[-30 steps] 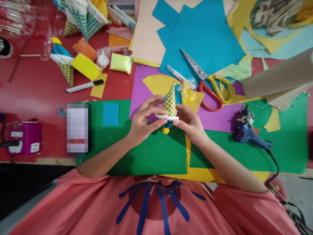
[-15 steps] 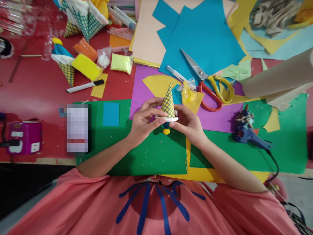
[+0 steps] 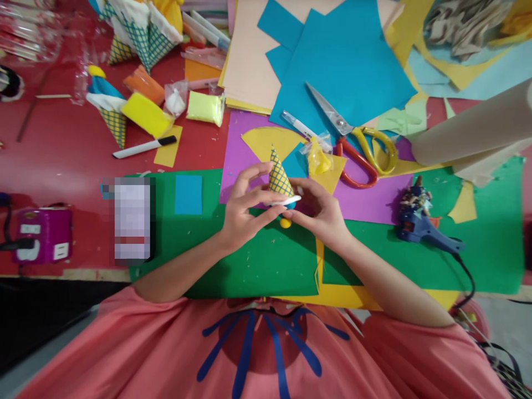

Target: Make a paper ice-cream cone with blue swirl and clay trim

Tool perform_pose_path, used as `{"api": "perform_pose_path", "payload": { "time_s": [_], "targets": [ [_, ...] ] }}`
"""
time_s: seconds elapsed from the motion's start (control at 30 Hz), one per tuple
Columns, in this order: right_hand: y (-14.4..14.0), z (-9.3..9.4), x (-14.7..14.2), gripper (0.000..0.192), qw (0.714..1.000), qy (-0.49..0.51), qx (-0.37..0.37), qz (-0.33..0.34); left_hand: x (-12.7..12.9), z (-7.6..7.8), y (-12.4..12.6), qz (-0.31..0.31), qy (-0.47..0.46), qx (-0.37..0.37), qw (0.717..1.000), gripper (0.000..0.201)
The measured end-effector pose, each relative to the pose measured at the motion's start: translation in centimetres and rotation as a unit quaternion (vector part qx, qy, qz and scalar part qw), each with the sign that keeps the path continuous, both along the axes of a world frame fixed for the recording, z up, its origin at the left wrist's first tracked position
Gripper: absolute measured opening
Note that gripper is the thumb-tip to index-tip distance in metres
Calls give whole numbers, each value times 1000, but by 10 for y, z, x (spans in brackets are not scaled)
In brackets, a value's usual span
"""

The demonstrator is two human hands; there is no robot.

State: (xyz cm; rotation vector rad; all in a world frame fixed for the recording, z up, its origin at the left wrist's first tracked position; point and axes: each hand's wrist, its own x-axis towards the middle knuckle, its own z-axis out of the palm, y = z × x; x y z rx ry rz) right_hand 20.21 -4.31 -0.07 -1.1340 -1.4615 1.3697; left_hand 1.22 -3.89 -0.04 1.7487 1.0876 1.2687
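We held one cone (image 3: 277, 177) between both hands over the green sheet (image 3: 249, 260). The left hand (image 3: 243, 210) pinched its white rim (image 3: 286, 200), other fingers spread; the right hand (image 3: 320, 213) gripped the underside, where a blue piece and one yellow ball (image 3: 285, 223) showed. The cone pointed away from us, tilted left.

Containers: three small clear bags on the bench (image 3: 62, 160). One held white filling (image 3: 175, 98), one pale yellow (image 3: 205, 107), one deep yellow (image 3: 318, 157).

Counts: one pair of scissors (image 3: 353, 136), one glue gun (image 3: 419, 227), one marker (image 3: 143, 147), one finished cone (image 3: 108, 111) lying by itself at left, with more stacked at top left, number unclear.
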Motion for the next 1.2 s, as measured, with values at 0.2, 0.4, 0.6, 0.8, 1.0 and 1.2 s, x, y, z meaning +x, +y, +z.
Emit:
{"api": "perform_pose_path", "payload": {
  "time_s": [0.2,0.4,0.6,0.8,1.0,1.2],
  "targets": [
    [-1,-2,2,50,997,-36,63,-25,4,-5,0,16,-74,-65,995,12],
    [-5,-3,2,44,995,-37,89,-28,3,-7,0,-26,-102,-116,988,26],
    [-6,-1,1,41,994,-11,103,-28,6,-8,0,-8,-176,-140,974,14],
    [-4,3,3,22,985,-15,164,-51,9,1,2,-80,-250,-258,930,28],
    [-5,5,2,15,985,-18,170,-37,11,3,3,-113,-320,-344,875,34],
    [-5,3,-1,31,995,12,91,-29,14,12,3,-47,-419,-431,798,29]
  ]
}}
